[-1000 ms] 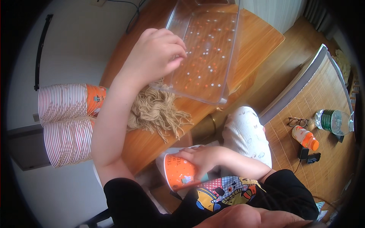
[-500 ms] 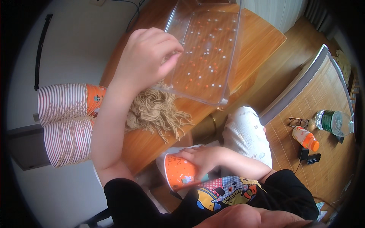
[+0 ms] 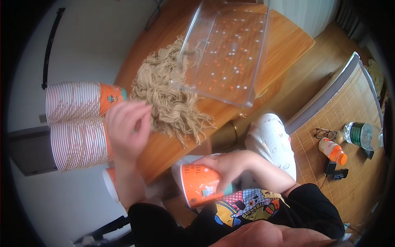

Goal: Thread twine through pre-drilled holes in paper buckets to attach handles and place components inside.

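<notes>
We have the cup (image 3: 199,185) lying tilted on our lap, its mouth toward the left, with the right hand (image 3: 230,162) wrapped round its side and gripping it. The left hand (image 3: 129,123) is in the air with its fingers curled toward the thumb, and we can't make out whether anything small is pinched there. It shows in front of the cup stacks (image 3: 74,103); touching or apart, we can't say. If the left hand swings wide, it could snag the twine looped over the stacks and drag them askew. Strands of the yarn (image 3: 160,90) reach the tray (image 3: 257,66), so a tug on the pile might pull it along and scatter the dots (image 3: 231,53). Too hard a squeeze from the right hand could dent the cup. Against half a second ago, our left hand has dropped from beside the tray's rim to the stacks, uncovering the yarn; an other cup (image 3: 109,186) now shows beneath that forearm, the whole view has shifted slightly, and the right hand's hold is unchanged
</notes>
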### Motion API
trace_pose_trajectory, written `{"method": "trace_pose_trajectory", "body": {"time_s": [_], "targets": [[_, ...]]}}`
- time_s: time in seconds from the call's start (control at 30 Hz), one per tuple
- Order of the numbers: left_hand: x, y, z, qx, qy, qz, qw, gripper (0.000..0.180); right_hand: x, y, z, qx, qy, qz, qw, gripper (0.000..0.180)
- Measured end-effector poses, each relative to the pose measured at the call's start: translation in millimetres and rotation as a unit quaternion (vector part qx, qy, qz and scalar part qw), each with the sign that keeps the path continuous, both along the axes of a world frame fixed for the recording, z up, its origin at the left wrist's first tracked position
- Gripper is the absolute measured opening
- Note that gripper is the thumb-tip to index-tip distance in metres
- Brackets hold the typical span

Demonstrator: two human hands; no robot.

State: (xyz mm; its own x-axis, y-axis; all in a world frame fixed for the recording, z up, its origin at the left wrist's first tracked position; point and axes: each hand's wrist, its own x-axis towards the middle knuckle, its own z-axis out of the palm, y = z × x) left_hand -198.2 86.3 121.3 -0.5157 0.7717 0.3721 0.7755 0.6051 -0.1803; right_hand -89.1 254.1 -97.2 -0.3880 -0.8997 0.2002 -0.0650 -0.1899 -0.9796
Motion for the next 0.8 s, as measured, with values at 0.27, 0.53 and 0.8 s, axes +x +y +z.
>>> {"method": "trace_pose_trajectory", "body": {"time_s": [0.27, 0.53, 0.8], "targets": [[124.8, -150.8, -38.1, 0.176, -0.099, 0.184, 0.962, 0.029, -0.5, 16.1, 24.3, -0.213, -0.082, 0.064, 0.971, 0.12], [223.3, -184.4, -136.9, 0.337, -0.403, 0.227, 0.82, 0.066, 17.0, -4.8, 40.2, -0.285, 0.002, -0.195, 0.939, 0.121], [228.7, -130.4, -238.1, 0.586, -0.434, 0.133, 0.672, 0.088, 24.7, -14.9, 43.2, -0.175, 0.245, -0.318, 0.899, 0.108]]}}
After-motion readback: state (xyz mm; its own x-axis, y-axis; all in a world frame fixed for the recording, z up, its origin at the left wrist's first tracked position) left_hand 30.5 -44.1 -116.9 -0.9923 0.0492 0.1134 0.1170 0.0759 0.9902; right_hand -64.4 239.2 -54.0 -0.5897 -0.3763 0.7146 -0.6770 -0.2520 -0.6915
